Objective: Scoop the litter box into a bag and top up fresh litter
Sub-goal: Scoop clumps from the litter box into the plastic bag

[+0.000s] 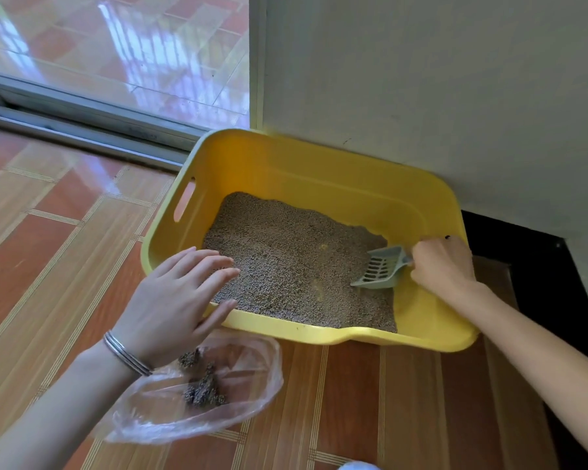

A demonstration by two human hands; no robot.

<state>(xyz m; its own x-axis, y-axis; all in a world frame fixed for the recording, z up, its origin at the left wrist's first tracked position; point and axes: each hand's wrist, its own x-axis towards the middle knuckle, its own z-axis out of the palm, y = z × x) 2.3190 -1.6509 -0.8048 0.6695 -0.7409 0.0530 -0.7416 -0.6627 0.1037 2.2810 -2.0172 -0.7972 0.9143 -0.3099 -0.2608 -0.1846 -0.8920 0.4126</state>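
Observation:
A yellow litter box (323, 171) stands on the tiled floor against a white wall, holding grey-brown litter (286, 262). My right hand (442, 262) grips the handle of a pale grey slotted scoop (381, 269), whose blade rests in the litter at the box's right end. My left hand (177, 300) hovers flat, fingers apart, over the box's near left rim, holding nothing. A clear plastic bag (231, 385) lies open on the floor just in front of the box, with a few dark litter clumps (201, 391) inside.
A white wall (438, 79) rises right behind the box. A sliding glass door and its metal track (82, 130) run along the far left. A dark mat (550, 283) lies at the right. Glossy orange tiles (48, 232) cover the floor.

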